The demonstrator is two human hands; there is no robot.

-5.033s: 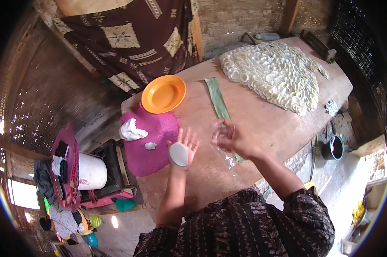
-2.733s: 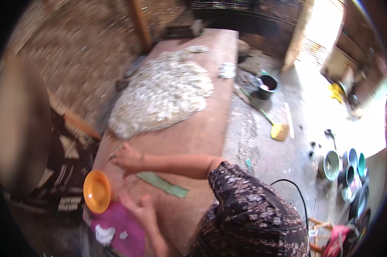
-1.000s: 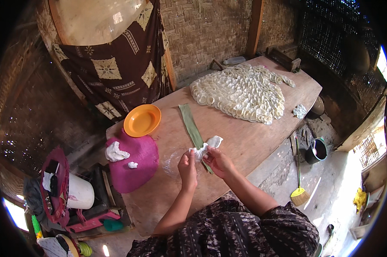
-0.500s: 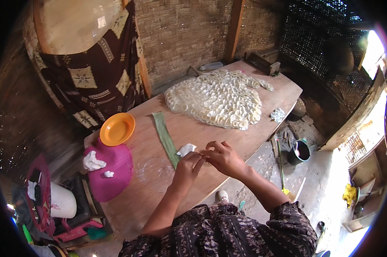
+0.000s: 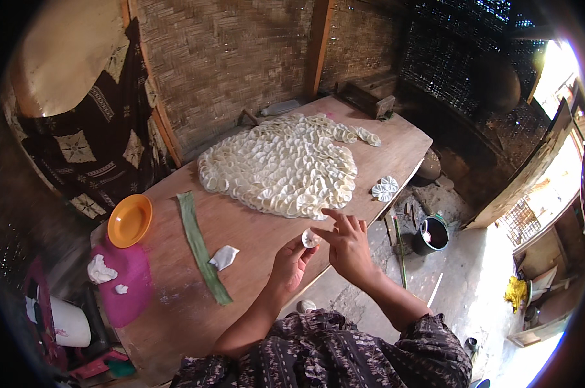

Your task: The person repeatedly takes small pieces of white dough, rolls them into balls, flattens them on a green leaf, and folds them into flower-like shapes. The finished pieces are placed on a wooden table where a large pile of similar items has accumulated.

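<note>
A small white pleated round (image 5: pixel 310 239) is pinched in the fingers of my left hand (image 5: pixel 289 265), held over the table. My right hand (image 5: pixel 349 246) is beside it, fingers apart and forefinger raised, its thumb at the round's edge. To the left lie a long green leaf strip (image 5: pixel 196 238) and a loose white piece (image 5: pixel 223 257) next to it. Beyond my hands spreads a wide mass of similar cream rounds (image 5: pixel 273 168), with a small separate cluster (image 5: pixel 384 189) toward the right edge.
An orange plate (image 5: pixel 129 220) sits at the table's (image 5: pixel 228 213) left edge, by a magenta mat (image 5: pixel 121 307) holding white lumps (image 5: pixel 101 269). A white bucket (image 5: pixel 69 323) stands at the lower left. A dark bucket (image 5: pixel 430 236) and long stick (image 5: pixel 400 258) are beyond the right edge.
My hands came together on a white piece near the leaf strip and have moved right with it; a pleated round now shows in my left fingers. My right fingers have spread. The view has shifted.
</note>
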